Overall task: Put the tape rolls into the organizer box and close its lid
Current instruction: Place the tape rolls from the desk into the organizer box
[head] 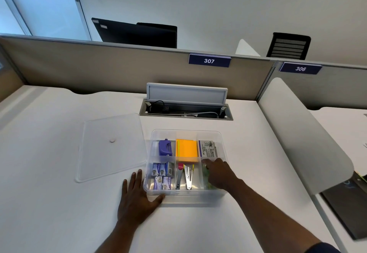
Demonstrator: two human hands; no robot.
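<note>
1. Single head-worn wide-angle view, looking forward and steeply down over the white counter (59, 203).
2. It faces the beige fabric partition panel (119, 68) at the counter's far edge.
3. Close range: both forearms enter from the bottom edge.
4. No second view; nothing shared.

White desk (59, 203) bounded at the rear by a beige partition. Resting directly on its surface: a clear compartmented organizer box (185, 196), near the middle; a clear flat lid (111, 145), lying just to the left of the box, its right edge close to the box wall; and the left hand (137, 199), palm down with fingers spread, thumb against the box's near left corner. A recessed cable tray (185, 111) with raised flap opens at the desk's rear edge
</note>
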